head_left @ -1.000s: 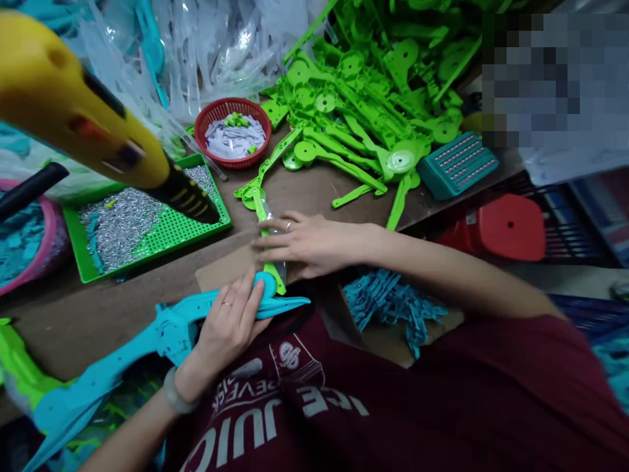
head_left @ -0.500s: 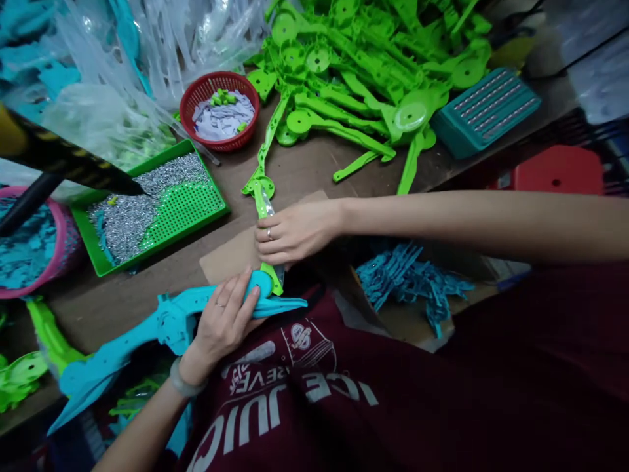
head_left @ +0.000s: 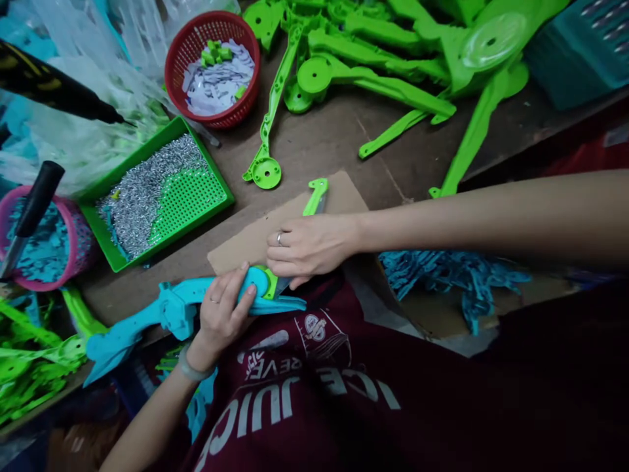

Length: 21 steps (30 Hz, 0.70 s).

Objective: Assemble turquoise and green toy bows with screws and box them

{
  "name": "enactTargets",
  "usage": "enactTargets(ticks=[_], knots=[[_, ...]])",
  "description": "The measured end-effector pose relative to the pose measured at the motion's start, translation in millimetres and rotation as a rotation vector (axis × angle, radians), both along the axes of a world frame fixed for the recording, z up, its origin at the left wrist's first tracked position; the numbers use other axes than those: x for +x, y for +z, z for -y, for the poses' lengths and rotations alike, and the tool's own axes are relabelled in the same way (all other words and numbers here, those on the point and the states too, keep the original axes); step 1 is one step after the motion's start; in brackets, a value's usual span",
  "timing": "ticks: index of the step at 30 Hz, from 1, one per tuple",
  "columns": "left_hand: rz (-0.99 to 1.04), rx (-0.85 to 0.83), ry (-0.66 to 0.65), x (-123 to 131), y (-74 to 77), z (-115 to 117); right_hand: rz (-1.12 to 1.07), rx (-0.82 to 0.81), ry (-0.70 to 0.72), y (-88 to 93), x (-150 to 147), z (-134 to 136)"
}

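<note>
My left hand (head_left: 223, 308) was folded over the turquoise part (head_left: 171, 309), holding it with the fingertips beside its round end. My right hand (head_left: 314, 246) lay palm down across the slim green piece (head_left: 315, 198), fingers bent and close together; whether they pinched it or only rested on it, I couldn't tell.

What mattered was where the two pieces met, between my hands. The turquoise part ran roughly left to right in front of my shirt (head_left: 324, 373), while the green piece slanted up and away to the right, its near end right at the turquoise disc. My left fingertips were nearer that meeting point. I couldn't see whether the ends were seated or merely overlapping. My right hand hid the green piece's middle, and a greyish strip beside it was hard to make out.

Beyond lay the cardboard (head_left: 246, 241), then the green tray (head_left: 185, 202) of metal bits (head_left: 140, 219) and the red basket (head_left: 230, 117). The pile of green arms (head_left: 378, 77) was cut off at the top, the teal box (head_left: 580, 65) at the corner, and the dark tool (head_left: 63, 88) at the left edge.
</note>
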<state>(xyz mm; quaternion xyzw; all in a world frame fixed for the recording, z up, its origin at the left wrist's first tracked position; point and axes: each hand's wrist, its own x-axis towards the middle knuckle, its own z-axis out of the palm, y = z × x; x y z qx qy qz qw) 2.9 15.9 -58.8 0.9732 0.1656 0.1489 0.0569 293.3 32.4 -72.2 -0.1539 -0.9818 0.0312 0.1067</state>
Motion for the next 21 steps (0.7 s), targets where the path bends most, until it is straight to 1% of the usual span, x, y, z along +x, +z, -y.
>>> enactTargets(ticks=[2,3,4,5,6,8,9,11,13,15,17,19,21], knots=[[0.039,-0.012,0.01,-6,4.9,14,0.001,0.015,0.054,2.4,4,-3],[0.08,-0.068,0.016,-10,6.9,25,0.004,0.028,0.072,4.0,5,-5],[0.132,-0.182,0.024,-13,8.3,37,0.008,0.042,0.079,5.6,6,-7],[0.178,-0.379,0.051,-15,8.9,50,0.012,0.056,0.076,7.5,7,-8],[0.211,-0.627,0.101,-15,8.8,62,0.014,0.073,0.07,9.5,6,-9],[0.245,-1.083,0.236,-8,7.2,80,0.016,0.115,0.067,13.8,4,-6],[0.267,-1.257,0.315,-1,6.3,85,0.019,0.138,0.07,16.0,2,-4],[0.336,-1.515,0.49,15,6.1,86,0.023,0.183,0.084,20.4,-2,1],[0.48,-1.705,0.668,31,8.5,79,0.025,0.214,0.094,24.0,-5,5],[0.654,-1.815,0.809,43,12.5,74,0.019,0.232,0.104,25.9,-7,5],[0.789,-1.878,0.891,50,15.8,75,0.007,0.238,0.148,25.9,-8,2],[0.851,-1.949,0.951,52,16.3,82,-0.003,0.239,0.244,24.1,-9,-4],[0.851,-1.987,0.986,50,14.1,89,0.011,0.246,0.382,21.6,-13,-13]])
